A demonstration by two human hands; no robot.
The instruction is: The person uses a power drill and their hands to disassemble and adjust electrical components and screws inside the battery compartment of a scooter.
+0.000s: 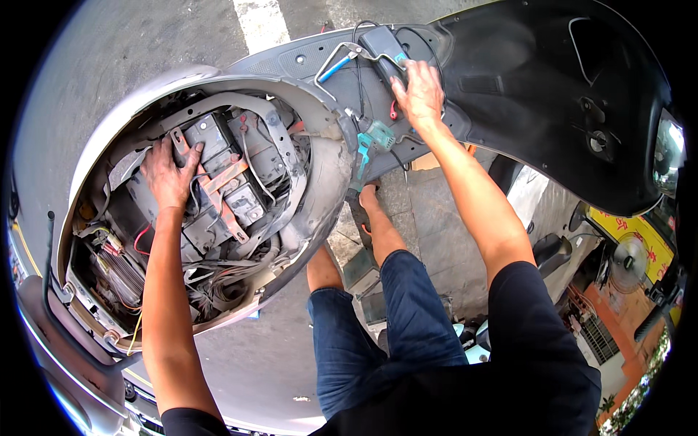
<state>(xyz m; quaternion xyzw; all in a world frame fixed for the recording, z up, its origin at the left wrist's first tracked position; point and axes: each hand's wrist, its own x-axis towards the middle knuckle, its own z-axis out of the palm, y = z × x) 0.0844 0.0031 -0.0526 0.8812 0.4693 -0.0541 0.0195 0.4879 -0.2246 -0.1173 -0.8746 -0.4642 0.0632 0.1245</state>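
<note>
My left hand (pixel 167 174) lies on the batteries (pixel 214 138) inside the scooter's opened body (pixel 298 182), beside an orange metal bracket (pixel 229 174), its thumb and fingers apart. My right hand (pixel 418 94) reaches onto the footboard (pixel 291 54), fingers apart and slightly bent at the lower end of a dark rectangular device (pixel 382 43); whether they touch it is unclear. A blue-handled tool (pixel 338 65) and a bent metal rod lie just left of that hand. A teal power tool (pixel 378 138) rests below them. Wires (pixel 218 291) fill the lower compartment.
The scooter's black front panel (pixel 538 87) extends right, with a mirror (pixel 667 156) at its edge. My legs (pixel 407 305) stand on the pavement beside the body. A fan (pixel 627 258) and yellow sign (pixel 611 225) are at right. Grey asphalt (pixel 145 51) lies at upper left.
</note>
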